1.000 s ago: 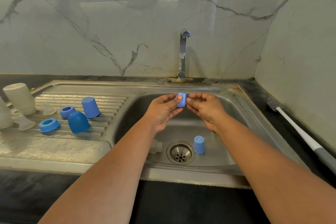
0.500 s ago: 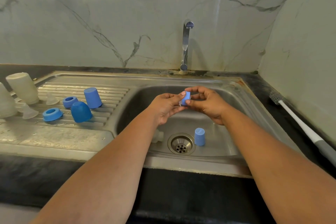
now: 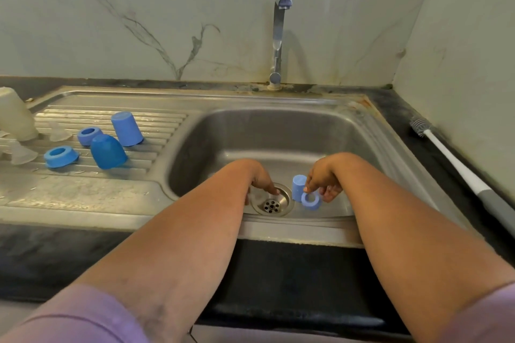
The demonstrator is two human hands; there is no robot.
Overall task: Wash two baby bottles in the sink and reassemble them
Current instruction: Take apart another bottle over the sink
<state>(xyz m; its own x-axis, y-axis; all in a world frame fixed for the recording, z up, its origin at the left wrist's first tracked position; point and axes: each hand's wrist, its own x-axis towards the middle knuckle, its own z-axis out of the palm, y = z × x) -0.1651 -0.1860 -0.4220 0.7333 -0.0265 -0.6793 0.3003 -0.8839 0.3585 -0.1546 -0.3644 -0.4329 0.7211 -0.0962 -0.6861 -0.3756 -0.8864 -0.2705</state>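
From the head view, I saw both hands low in the sink (image 3: 278, 125), at the frame's centre. My right hand (image 3: 324, 179) pinched a blue ring (image 3: 310, 200) at its rim, the ring hanging below the fingertips, just beside an upright blue cap (image 3: 298, 187). My left hand (image 3: 260, 182) reached to the drain (image 3: 271, 203); a pale piece showed under its fingers, but I could not tell whether they gripped it. At the left of the frame, blue caps (image 3: 126, 128) and rings (image 3: 60, 157) sat on the drainboard (image 3: 83, 198).
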